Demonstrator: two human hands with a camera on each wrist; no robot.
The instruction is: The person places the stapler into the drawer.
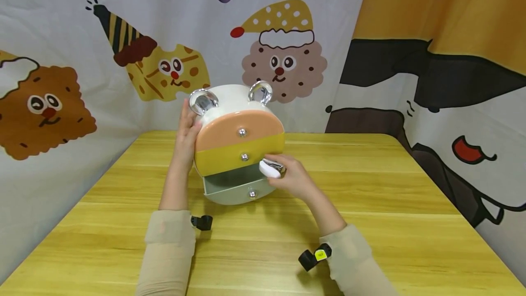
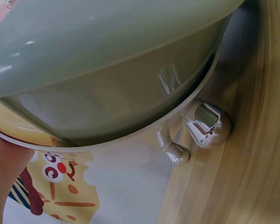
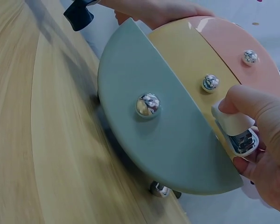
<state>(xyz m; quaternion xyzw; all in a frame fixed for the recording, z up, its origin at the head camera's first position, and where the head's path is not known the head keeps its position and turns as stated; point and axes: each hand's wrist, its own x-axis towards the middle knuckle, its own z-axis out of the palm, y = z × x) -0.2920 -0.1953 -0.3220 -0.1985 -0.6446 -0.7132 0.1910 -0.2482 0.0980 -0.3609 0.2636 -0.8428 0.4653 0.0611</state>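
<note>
A small drawer box (image 1: 230, 97) with a white body and silver ring ears stands on the table. Its top drawer front (image 1: 218, 129) is peach and its middle one (image 1: 219, 159) yellow; both are closed. The green bottom drawer (image 1: 230, 198) is pulled out, its visible inside dark. My left hand (image 1: 186, 138) rests along the box's left side with fingers extended upward. Between the thumb and fingers of my right hand (image 1: 293, 177) is a small white stapler (image 3: 235, 123) with a shiny metal part, held just above the green drawer's right end.
The wooden table (image 1: 349, 186) extends around the box. Silver feet (image 2: 207, 123) support the box from below. A printed cartoon curtain (image 1: 164, 22) hangs behind the table. Black wrist cameras (image 1: 314, 257) stick out from both sleeves.
</note>
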